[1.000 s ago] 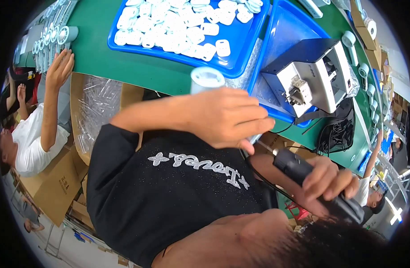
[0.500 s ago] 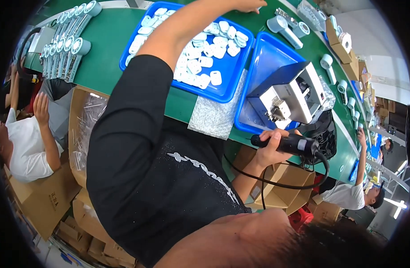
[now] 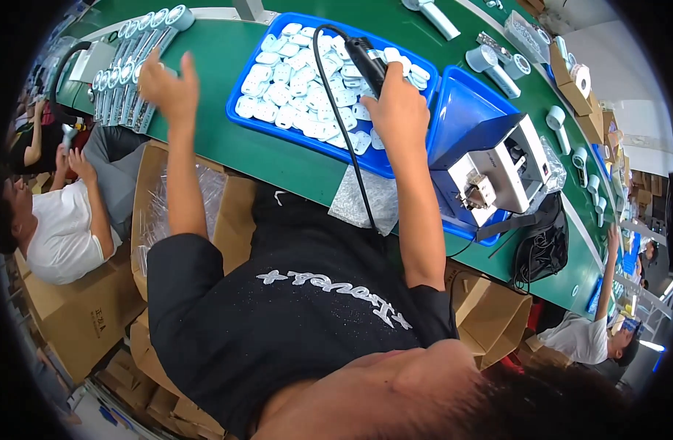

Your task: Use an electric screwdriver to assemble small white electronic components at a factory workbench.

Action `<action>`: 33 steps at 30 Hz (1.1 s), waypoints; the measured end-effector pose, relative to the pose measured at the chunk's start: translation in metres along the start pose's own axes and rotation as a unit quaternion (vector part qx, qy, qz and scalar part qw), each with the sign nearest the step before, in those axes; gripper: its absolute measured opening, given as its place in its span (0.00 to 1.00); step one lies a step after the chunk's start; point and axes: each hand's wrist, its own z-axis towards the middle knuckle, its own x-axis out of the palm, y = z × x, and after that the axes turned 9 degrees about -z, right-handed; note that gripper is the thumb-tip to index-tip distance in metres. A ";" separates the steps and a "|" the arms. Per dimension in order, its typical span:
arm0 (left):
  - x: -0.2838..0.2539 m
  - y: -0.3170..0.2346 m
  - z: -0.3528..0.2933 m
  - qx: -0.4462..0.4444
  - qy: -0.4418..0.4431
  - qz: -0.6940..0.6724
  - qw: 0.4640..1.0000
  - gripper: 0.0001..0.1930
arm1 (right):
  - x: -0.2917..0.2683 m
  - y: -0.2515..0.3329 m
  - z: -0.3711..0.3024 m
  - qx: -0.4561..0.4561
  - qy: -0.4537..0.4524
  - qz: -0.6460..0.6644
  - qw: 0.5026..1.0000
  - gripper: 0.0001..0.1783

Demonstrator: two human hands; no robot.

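- Black electric screwdriver (image 3: 366, 67): above the blue tray (image 3: 307, 142) of white plastic plates (image 3: 292, 88). Cable end points away from the wearer; bit end hidden by the grip. Cable (image 3: 360, 176) loops back toward the lap.
- Right hand (image 3: 399, 103): fingers wrapped round the screwdriver, which runs from the grip toward the tray's far side. Whether hand or tool touches the plates, can't tell.
- Change: half a second ago this tool was down by the benchtop machine (image 3: 509, 165); now it is over the plates. Left arm, then stretched across the tray, has swung left. Meaning, as I judge it: a gap between pieces, nothing held against the driver.
- Left hand (image 3: 168, 88): thumb and fingers apart, nothing seen in it. Just beside the rows of pale-blue fan bodies (image 3: 126, 75); contact unclear.
- Right of the plates: second blue tray (image 3: 465, 92), the machine standing in it. Bubble wrap (image 3: 366, 202) at the bench's near edge.
- Further left: co-worker in a white shirt (image 3: 69, 235), seated beside the bench.
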 end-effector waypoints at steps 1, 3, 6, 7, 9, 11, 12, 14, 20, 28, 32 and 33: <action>-0.008 0.019 -0.016 -0.053 0.029 0.147 0.987 0.26 | 0.010 -0.004 0.002 -0.013 -0.015 -0.025 1.000 0.25; -0.017 0.055 -0.039 -0.107 0.086 0.238 0.961 0.26 | 0.017 -0.002 0.009 -0.032 -0.031 -0.053 0.998 0.25; -0.046 0.115 -0.056 -0.037 0.141 0.163 0.976 0.25 | 0.016 0.010 0.012 -0.039 0.004 -0.078 0.996 0.27; -0.054 0.123 -0.061 -0.013 0.160 0.135 0.978 0.25 | 0.016 0.013 0.012 -0.039 0.015 -0.087 0.995 0.27; -0.073 0.115 -0.061 0.007 0.145 0.114 0.983 0.25 | -0.004 0.018 0.003 -0.036 0.011 -0.007 0.999 0.25; -0.081 0.091 -0.053 0.060 0.116 0.045 0.990 0.24 | -0.027 0.025 -0.011 -0.006 -0.012 0.059 0.998 0.25; -0.086 0.072 -0.045 0.091 0.101 0.003 0.991 0.24 | -0.041 0.022 -0.022 0.031 -0.041 0.122 0.991 0.26; -0.111 0.038 -0.038 0.152 0.058 -0.094 0.982 0.23 | -0.042 0.010 -0.039 0.043 -0.057 0.251 0.965 0.27; -0.111 -0.125 -0.061 0.015 0.008 -0.655 0.755 0.30 | -0.069 0.014 -0.088 0.133 -0.069 0.544 0.826 0.27; -0.127 -0.257 -0.101 -0.206 0.352 -0.788 0.461 0.44 | -0.076 0.002 -0.163 0.144 -0.135 0.504 0.841 0.28; -0.130 -0.273 -0.106 -0.149 0.371 -0.754 0.522 0.17 | -0.064 -0.001 -0.168 0.240 -0.156 0.455 0.843 0.29; -0.132 -0.272 -0.104 -0.148 0.374 -0.758 0.514 0.15 | -0.063 -0.010 -0.169 0.204 -0.114 0.433 0.871 0.30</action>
